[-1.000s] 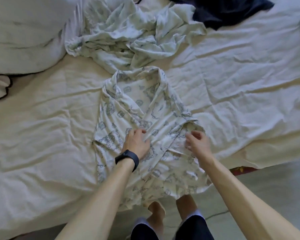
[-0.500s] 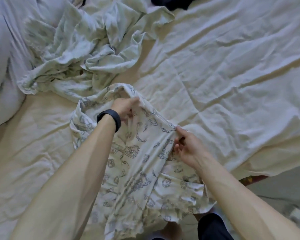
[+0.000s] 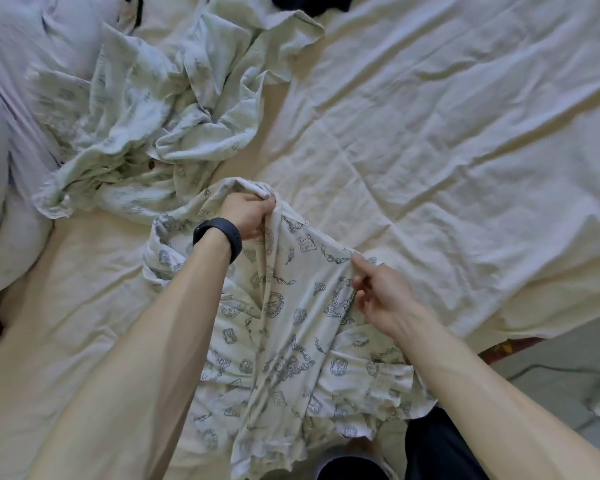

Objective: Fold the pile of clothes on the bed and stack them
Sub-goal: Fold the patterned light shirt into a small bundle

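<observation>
A white garment with a grey print lies crumpled at the near edge of the bed, its lower part hanging over the side. My left hand, with a black band on the wrist, grips the garment's far edge in curled fingers. My right hand pinches the garment's right edge between thumb and fingers. Behind it a pale green printed garment is heaped loosely. A dark garment shows at the top edge, mostly cut off.
A white pillow fills the far left. The wrinkled cream sheet stretches wide to the right. The bed's edge runs down the lower right, with grey floor, a cable and a white object beyond. My legs stand against the bed.
My left hand went from pressing on the garment's middle to gripping its far edge. My right hand moved up along the right edge. The view shifted up and right.
</observation>
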